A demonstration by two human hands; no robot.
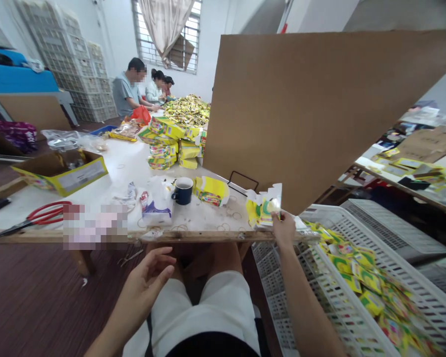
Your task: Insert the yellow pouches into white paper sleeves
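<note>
My right hand (pixel 284 229) is at the table's front edge, its fingers closed on the side of a small yellow-and-green carton (pixel 259 210) with white flaps standing up. Part of the carton is hidden by the fingers. My left hand (pixel 152 272) hovers over my lap, fingers apart and slightly curled, holding nothing. Another yellow carton (pixel 212 191) lies on its side behind, beside a dark blue mug (pixel 183 191) with a white inside. To my right, a white plastic crate (pixel 342 297) holds many yellow-green packets (pixel 366 275).
A large cardboard sheet (pixel 301 109) stands upright on the table's right. Stacked yellow cartons (pixel 163 144) and a packet heap (pixel 189 110) lie farther back, near seated people. Red-handled scissors (pixel 40 214), an open box (pixel 65 173) and a tissue pack (pixel 156 208) are at left.
</note>
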